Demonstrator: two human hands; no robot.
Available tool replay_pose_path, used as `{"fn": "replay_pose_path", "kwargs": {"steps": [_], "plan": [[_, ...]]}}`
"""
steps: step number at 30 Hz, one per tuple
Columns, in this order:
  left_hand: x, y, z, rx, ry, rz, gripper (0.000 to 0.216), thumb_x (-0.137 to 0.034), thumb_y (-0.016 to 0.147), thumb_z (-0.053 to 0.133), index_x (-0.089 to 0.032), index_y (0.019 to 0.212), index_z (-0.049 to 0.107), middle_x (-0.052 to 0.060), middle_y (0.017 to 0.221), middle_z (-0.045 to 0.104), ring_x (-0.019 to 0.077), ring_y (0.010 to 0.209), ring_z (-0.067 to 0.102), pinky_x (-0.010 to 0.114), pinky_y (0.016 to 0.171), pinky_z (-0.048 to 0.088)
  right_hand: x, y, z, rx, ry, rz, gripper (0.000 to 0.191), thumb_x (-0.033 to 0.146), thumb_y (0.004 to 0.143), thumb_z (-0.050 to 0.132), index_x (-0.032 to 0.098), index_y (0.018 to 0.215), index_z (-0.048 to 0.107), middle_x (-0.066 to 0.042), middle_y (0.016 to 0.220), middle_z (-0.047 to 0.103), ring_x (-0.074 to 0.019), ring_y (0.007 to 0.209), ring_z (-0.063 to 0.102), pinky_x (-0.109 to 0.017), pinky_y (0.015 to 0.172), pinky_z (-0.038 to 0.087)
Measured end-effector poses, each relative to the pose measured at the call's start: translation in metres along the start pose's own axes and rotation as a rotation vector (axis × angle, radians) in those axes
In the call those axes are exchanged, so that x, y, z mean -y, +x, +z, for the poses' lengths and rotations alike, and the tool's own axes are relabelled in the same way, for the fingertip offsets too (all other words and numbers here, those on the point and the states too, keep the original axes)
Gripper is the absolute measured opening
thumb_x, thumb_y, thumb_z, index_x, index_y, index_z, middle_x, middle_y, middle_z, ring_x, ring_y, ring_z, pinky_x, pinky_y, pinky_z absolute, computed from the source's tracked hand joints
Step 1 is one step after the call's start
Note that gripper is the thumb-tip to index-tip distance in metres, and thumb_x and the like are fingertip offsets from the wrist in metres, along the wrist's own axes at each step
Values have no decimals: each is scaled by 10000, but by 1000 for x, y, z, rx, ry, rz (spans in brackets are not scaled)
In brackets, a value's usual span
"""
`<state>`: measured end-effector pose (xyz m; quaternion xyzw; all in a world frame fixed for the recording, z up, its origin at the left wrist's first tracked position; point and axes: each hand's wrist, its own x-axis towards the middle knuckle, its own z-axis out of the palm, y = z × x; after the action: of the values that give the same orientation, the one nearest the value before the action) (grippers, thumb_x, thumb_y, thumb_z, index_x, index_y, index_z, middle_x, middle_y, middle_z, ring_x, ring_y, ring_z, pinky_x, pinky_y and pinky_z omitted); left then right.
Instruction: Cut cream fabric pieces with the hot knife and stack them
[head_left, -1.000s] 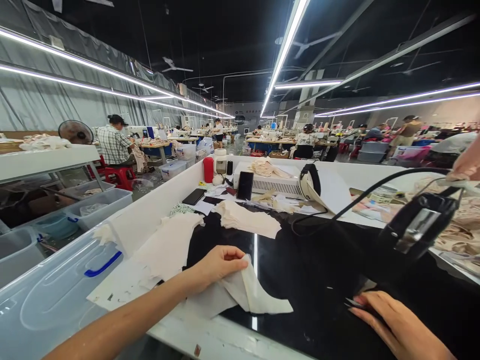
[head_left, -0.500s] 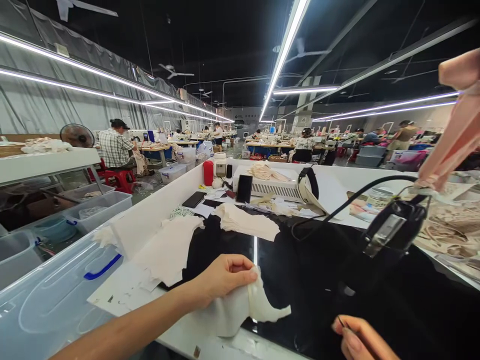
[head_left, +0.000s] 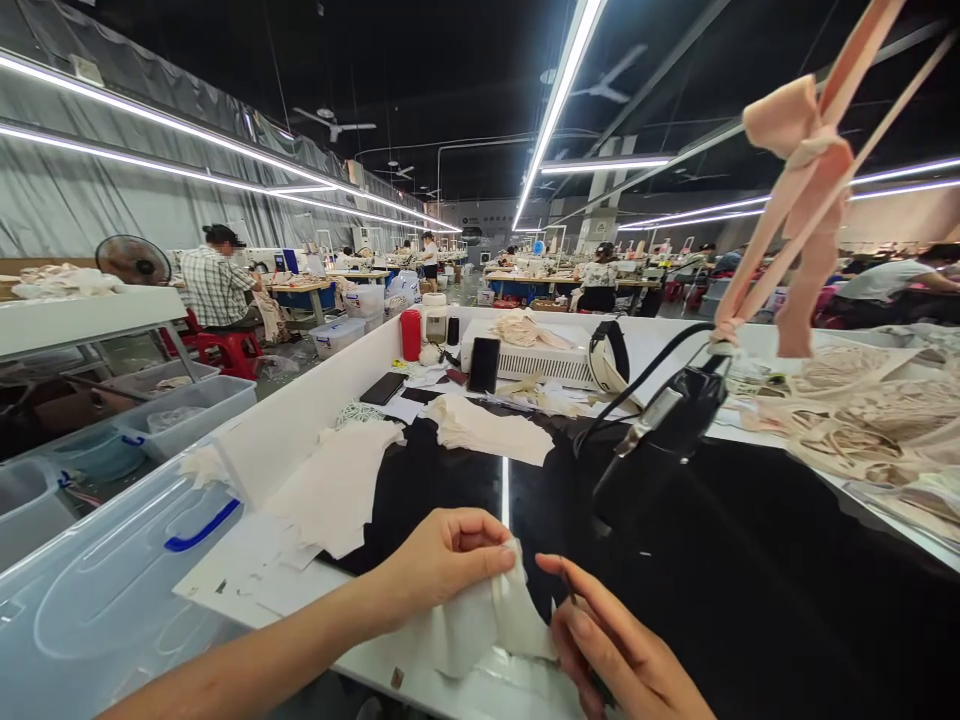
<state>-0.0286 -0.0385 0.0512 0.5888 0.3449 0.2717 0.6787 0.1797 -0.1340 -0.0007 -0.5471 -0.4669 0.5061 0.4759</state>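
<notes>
My left hand (head_left: 450, 560) is closed, thumb and fingers pinching the top edge of a pale white fabric piece (head_left: 469, 625) that hangs down over the front of the table. Close on its right, my right hand (head_left: 611, 635) curls around a thin dark tool (head_left: 568, 582), whose kind is mostly hidden by the fingers. The right fingertips are near the fabric's right edge; whether they touch it I cannot tell. Beyond the hands lie two stacks of cut cream fabric, a left stack (head_left: 337, 480) and a far stack (head_left: 491, 428), on and beside the black table surface (head_left: 720, 570).
A black device with a metal plate (head_left: 660, 415) hangs from knotted pink straps (head_left: 810, 150), its cable running left. Phones, a red container (head_left: 410, 335) and a white vented box (head_left: 536, 370) stand behind. A clear bin (head_left: 112, 580) is at left, beige pieces (head_left: 885, 410) at right. People sit farther back.
My right hand has moved left and up, close to the fabric. The hanging black device and its pink straps have shifted left. My left hand keeps its pinch in nearly the same place.
</notes>
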Motion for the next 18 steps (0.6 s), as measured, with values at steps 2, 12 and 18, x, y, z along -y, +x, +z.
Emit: {"fn": "replay_pose_path", "kwargs": {"steps": [2, 12, 18], "plan": [[0, 0, 0, 4, 5, 16, 586, -657, 717, 924, -137, 914, 738, -10, 769, 642, 94, 681, 489, 239, 646, 327, -1, 2, 5, -5, -44, 17, 871, 905, 808, 631, 240, 1368, 698, 52, 663, 460, -116, 536, 359, -263, 488, 305], [5, -3, -4, 6, 14, 26, 521, -604, 754, 919, -149, 922, 729, 44, 866, 733, 151, 771, 615, 269, 736, 429, -9, 10, 24, 61, -59, -30, 721, 900, 900, 486, 218, 1071, 647, 49, 676, 447, -110, 563, 347, -274, 527, 265], [6, -2, -4, -7, 35, 42, 530, -608, 748, 919, -144, 909, 721, 15, 816, 692, 122, 737, 571, 249, 719, 410, -14, 11, 30, 95, -38, -47, 687, 894, 908, 487, 230, 1015, 626, 55, 658, 397, -115, 580, 352, -248, 482, 216]]}}
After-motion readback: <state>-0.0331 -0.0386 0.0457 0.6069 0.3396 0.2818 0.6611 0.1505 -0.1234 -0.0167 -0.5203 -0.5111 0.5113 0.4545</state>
